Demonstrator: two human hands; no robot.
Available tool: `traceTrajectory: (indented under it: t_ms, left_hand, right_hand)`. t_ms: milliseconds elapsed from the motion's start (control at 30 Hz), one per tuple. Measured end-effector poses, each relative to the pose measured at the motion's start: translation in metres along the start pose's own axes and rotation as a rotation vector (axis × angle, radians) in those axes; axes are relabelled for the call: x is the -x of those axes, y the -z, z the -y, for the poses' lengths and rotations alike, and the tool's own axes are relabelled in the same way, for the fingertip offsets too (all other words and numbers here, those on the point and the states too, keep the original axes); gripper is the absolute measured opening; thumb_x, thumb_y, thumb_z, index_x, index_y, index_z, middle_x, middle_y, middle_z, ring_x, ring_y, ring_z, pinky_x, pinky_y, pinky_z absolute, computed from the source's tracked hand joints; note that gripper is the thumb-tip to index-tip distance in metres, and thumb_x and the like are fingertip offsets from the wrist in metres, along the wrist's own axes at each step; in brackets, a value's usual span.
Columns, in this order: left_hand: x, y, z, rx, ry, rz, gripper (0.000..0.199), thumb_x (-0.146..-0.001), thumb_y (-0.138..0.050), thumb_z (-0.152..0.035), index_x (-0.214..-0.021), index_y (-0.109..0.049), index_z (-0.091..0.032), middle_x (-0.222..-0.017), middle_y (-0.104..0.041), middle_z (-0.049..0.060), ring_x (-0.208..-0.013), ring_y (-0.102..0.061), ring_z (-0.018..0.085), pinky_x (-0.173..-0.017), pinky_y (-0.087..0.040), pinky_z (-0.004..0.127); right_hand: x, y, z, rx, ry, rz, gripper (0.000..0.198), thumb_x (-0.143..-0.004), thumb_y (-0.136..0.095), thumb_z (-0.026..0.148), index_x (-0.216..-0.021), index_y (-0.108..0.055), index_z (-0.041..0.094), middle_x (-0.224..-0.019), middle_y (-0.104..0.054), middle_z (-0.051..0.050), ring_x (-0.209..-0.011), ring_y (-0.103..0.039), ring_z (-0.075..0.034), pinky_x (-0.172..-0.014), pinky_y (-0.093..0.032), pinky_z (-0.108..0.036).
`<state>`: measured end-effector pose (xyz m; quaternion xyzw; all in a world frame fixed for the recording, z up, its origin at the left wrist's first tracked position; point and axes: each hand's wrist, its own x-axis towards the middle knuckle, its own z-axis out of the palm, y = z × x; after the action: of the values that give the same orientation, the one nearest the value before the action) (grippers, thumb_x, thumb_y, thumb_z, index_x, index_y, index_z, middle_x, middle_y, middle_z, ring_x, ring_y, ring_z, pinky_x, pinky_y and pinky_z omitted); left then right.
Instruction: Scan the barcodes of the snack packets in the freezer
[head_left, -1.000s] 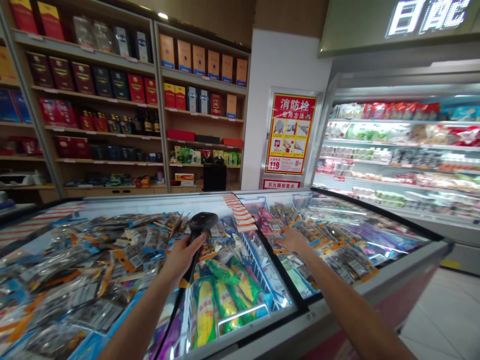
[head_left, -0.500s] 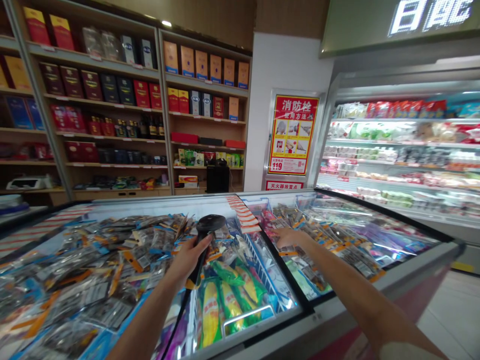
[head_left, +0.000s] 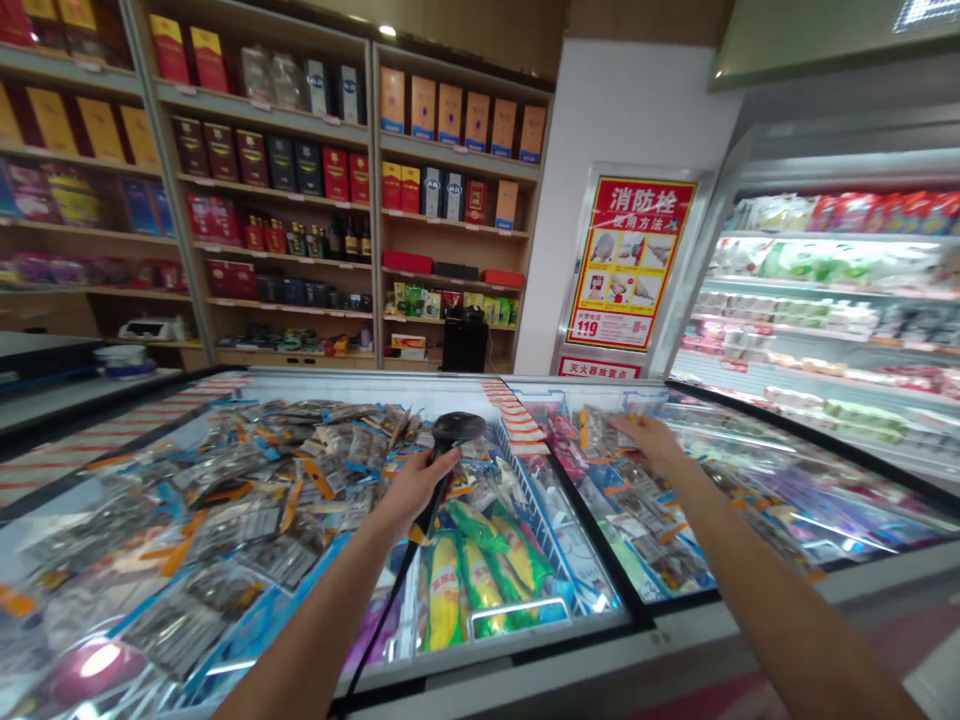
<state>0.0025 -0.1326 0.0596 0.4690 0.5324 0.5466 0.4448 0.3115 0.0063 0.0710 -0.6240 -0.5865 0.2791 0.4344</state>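
Note:
My left hand (head_left: 421, 490) is wrapped round the handle of a black barcode scanner (head_left: 459, 428), held above the chest freezer with its cable (head_left: 382, 608) hanging down. Under it, corn cobs in green and yellow wrappers (head_left: 480, 585) lie in a white wire basket (head_left: 534, 520). My right hand (head_left: 654, 442) reaches into the right-hand section of the freezer. Its fingers are closed at the edge of a clear packet with orange trim (head_left: 598, 435); the fingertips are small and partly blurred. More such packets (head_left: 660, 520) lie below that hand.
Many loose packets (head_left: 247, 490) fill the freezer's left section. A dark frame bar (head_left: 592, 515) divides the two sections, with a red-and-white striped strip (head_left: 514, 412) at its far end. Shelves of boxes (head_left: 292, 180) stand behind, and a lit display fridge (head_left: 832, 290) is at right.
The view has turned left, so the scene sits farther right. My right hand has moved right and farther back, and a packet now shows at its fingertips. My left hand keeps holding the scanner.

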Motion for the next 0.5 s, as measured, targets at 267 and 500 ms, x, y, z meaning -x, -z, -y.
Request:
traceTrajectory:
  t_ms: [267,500]
  left_hand:
    - [-0.006,0.004,0.006,-0.035,-0.006,0.044,0.039,-0.058,-0.056,-0.055,-0.056,-0.049,-0.016,-0.045,-0.050,-0.002,-0.039,-0.044,0.008,-0.039,-0.033,0.020]
    - [-0.006,0.006,0.005,-0.027,-0.010,0.030,0.041,-0.057,-0.056,-0.056,-0.054,-0.050,-0.016,-0.044,-0.050,-0.001,-0.038,-0.044,0.008,-0.037,-0.032,0.019]
  right_hand:
    - [0.017,-0.118,0.017,-0.793,-0.063,-0.084,0.022,-0.067,-0.051,0.033,-0.082,-0.048,0.017,-0.081,-0.062,-0.004,-0.072,-0.060,-0.016,-0.056,-0.048,-0.025]
    - [0.015,-0.145,0.001,-1.023,-0.121,-0.089,0.028,-0.050,-0.063,0.026,-0.069,-0.044,0.020,-0.055,-0.053,0.006,-0.052,-0.055,-0.012,-0.048,-0.046,-0.025]
